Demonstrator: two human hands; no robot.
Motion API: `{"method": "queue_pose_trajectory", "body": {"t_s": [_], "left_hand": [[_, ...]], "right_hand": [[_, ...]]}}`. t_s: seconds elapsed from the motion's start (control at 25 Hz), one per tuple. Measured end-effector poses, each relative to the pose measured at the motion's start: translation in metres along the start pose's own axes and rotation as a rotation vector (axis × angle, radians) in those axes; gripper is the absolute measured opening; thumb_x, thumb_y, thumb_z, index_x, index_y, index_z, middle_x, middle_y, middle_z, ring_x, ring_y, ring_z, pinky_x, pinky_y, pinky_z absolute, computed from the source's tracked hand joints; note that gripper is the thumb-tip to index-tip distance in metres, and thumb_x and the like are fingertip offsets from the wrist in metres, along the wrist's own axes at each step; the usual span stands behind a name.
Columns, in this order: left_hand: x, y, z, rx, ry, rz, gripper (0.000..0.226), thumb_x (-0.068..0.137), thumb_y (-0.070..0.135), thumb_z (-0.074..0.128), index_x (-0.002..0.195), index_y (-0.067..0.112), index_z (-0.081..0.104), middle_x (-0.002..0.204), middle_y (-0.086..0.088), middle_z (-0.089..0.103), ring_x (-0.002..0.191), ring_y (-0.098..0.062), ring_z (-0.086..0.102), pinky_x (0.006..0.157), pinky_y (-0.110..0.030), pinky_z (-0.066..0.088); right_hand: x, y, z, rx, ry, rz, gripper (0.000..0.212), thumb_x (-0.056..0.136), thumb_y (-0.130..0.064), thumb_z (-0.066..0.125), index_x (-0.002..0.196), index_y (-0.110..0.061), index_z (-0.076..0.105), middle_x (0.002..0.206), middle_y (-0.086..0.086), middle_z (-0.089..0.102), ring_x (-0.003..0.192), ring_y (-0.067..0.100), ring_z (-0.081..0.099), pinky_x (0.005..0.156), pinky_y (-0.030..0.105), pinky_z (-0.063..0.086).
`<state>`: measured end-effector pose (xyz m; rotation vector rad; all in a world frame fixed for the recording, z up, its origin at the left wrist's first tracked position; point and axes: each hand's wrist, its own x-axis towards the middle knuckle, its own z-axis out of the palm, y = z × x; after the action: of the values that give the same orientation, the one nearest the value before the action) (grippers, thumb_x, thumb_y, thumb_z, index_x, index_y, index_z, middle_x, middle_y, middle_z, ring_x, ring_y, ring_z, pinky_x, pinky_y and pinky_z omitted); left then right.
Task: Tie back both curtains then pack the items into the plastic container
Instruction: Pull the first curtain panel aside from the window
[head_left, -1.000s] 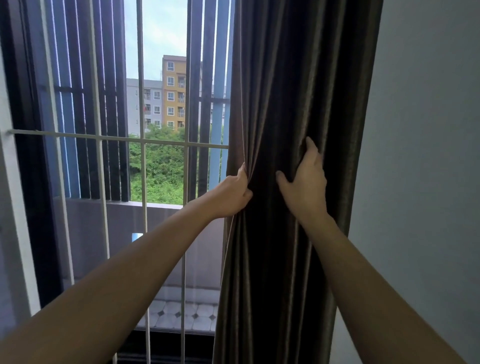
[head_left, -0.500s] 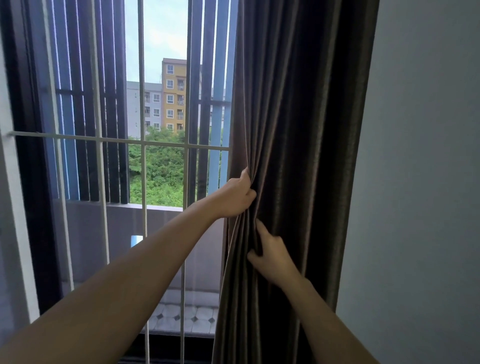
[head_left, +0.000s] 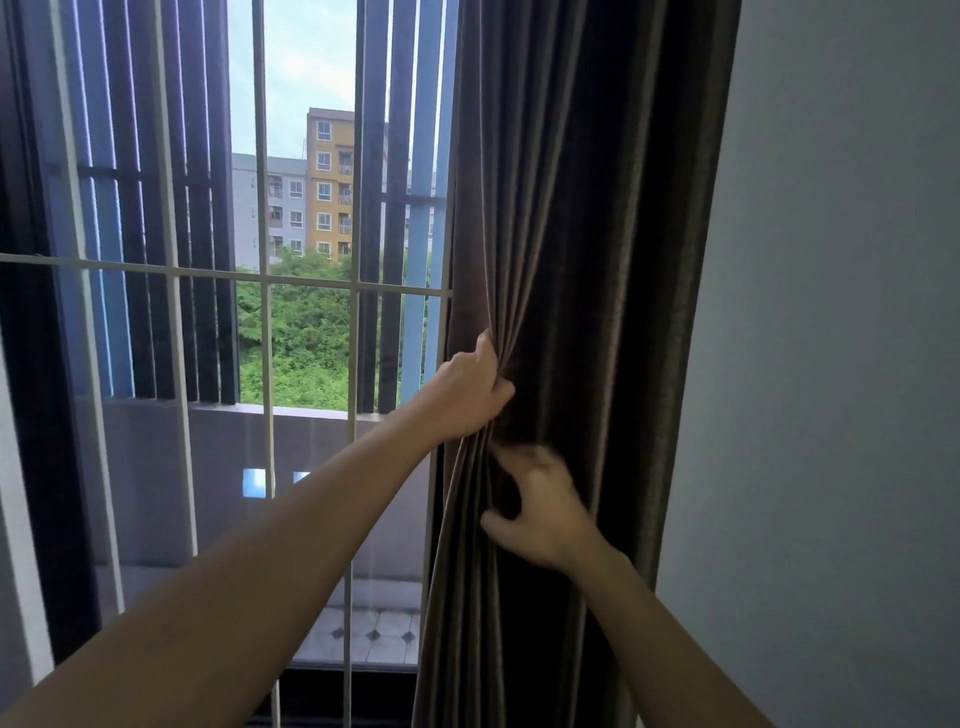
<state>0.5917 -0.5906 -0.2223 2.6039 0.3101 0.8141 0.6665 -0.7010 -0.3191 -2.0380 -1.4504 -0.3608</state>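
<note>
Since a second ago the right hand (head_left: 540, 512) has dropped from high on the folds to a spot just below the left hand (head_left: 475, 389), while the left has kept its place at the curtain's window-side edge. The left hand is clenched tight on a bunch of the curtain (head_left: 582, 291), pleats pinched into its fist. The right hand is blurred; its fingers look curled and half open, thumb out to the left, touching or gathering the folds, but whether it has really closed on the cloth I cannot tell.

The dark brown curtain hangs gathered at the right of the window, between the barred window (head_left: 265, 280) on the left and the plain wall (head_left: 831, 364) on the right. Beyond the bars lie a balcony, trees and distant apartment blocks.

As for progress, this looks like the early part of the job: the curtain is bunched but no tie or band shows around it. The other curtain, the items and the plastic container are out of view, so both ties and all the packing seem still to come.
</note>
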Motion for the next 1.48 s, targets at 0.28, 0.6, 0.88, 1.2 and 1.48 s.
{"method": "queue_pose_trajectory", "body": {"t_s": [0.28,0.6,0.88,1.2,1.48], "left_hand": [[-0.004,-0.011,-0.008,-0.075,-0.084,0.009,0.051,0.096,0.015,0.037,0.140,-0.001,0.016,0.072,-0.008,0.050,0.061,-0.015,0.048,0.056,-0.027,0.040],[-0.002,-0.011,-0.003,-0.121,-0.063,-0.023,0.047,0.096,0.013,0.035,0.136,-0.007,0.019,0.066,0.000,0.043,0.054,-0.009,0.042,0.050,-0.018,0.034],[0.009,-0.007,0.009,-0.181,-0.070,-0.036,0.057,0.097,0.014,0.035,0.146,0.002,0.006,0.067,-0.003,0.048,0.055,-0.012,0.046,0.050,-0.022,0.039],[0.011,0.012,0.016,-0.252,-0.118,-0.042,0.069,0.092,0.039,0.047,0.146,0.014,0.012,0.097,-0.005,0.060,0.076,-0.010,0.055,0.071,-0.024,0.045],[0.002,-0.003,0.016,-0.127,-0.018,-0.020,0.067,0.095,0.013,0.043,0.148,0.009,0.004,0.081,-0.009,0.060,0.065,-0.016,0.058,0.057,-0.025,0.048]], "right_hand": [[0.061,-0.004,-0.086,0.432,0.647,0.180,0.090,0.080,-0.013,0.069,0.148,-0.016,0.010,0.146,0.009,0.037,0.130,0.018,0.040,0.108,0.033,0.037],[0.030,0.026,-0.018,0.363,-0.076,0.262,0.074,0.080,0.010,0.054,0.144,-0.019,0.030,0.131,0.007,0.054,0.122,0.017,0.050,0.092,0.011,0.035],[0.000,0.021,0.012,0.374,-0.050,0.204,0.075,0.086,0.004,0.049,0.148,-0.022,0.016,0.128,0.002,0.056,0.114,0.011,0.056,0.099,0.018,0.041],[0.003,0.012,0.025,0.289,-0.239,0.175,0.098,0.066,-0.018,0.055,0.148,-0.022,0.001,0.128,0.007,0.048,0.109,0.015,0.051,0.094,0.023,0.042],[0.006,0.024,-0.059,0.104,0.751,0.020,0.069,0.080,-0.014,0.062,0.142,-0.022,0.032,0.152,-0.005,0.022,0.141,0.010,0.018,0.118,0.030,0.012]]}}
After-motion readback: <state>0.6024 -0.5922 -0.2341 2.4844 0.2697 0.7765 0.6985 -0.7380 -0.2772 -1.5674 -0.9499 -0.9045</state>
